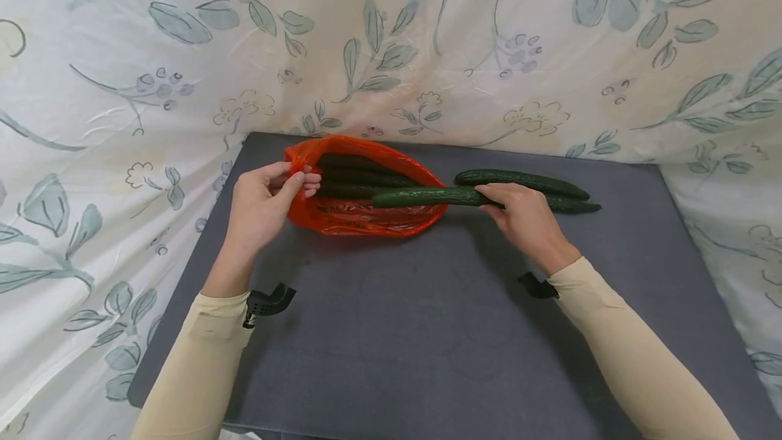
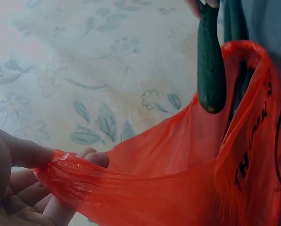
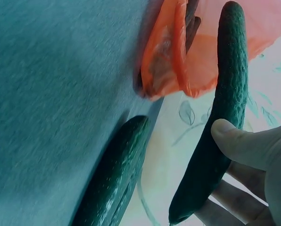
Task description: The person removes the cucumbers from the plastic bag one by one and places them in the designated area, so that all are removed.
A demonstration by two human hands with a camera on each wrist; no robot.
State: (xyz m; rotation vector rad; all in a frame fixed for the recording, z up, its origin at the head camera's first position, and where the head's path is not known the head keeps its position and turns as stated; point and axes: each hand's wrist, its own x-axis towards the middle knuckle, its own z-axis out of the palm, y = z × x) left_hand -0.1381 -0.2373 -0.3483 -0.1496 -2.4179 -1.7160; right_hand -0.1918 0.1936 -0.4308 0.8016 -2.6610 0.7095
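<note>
A red plastic bag [image 1: 342,226] lies with its mouth spread, dark green cucumbers [image 1: 348,190] inside it. My left hand [image 1: 264,199] pinches the bag's left rim between thumb and fingers; the left wrist view shows the thin film [image 2: 79,181] stretched from them. In my right hand [image 1: 524,219] is another cucumber [image 1: 415,197], gripped near its right end, thumb on one side and fingers on the other. Its far end overlaps the bag's opening in the head view. Two more cucumbers [image 1: 550,184] rest on the table just beyond the right hand.
The dark grey table [image 1: 391,331] reaches under both forearms. A pale leaf-patterned sheet [image 1: 427,39] hangs behind its back edge and down both sides. Black bands [image 1: 269,301] are worn at the wrists, over beige sleeves.
</note>
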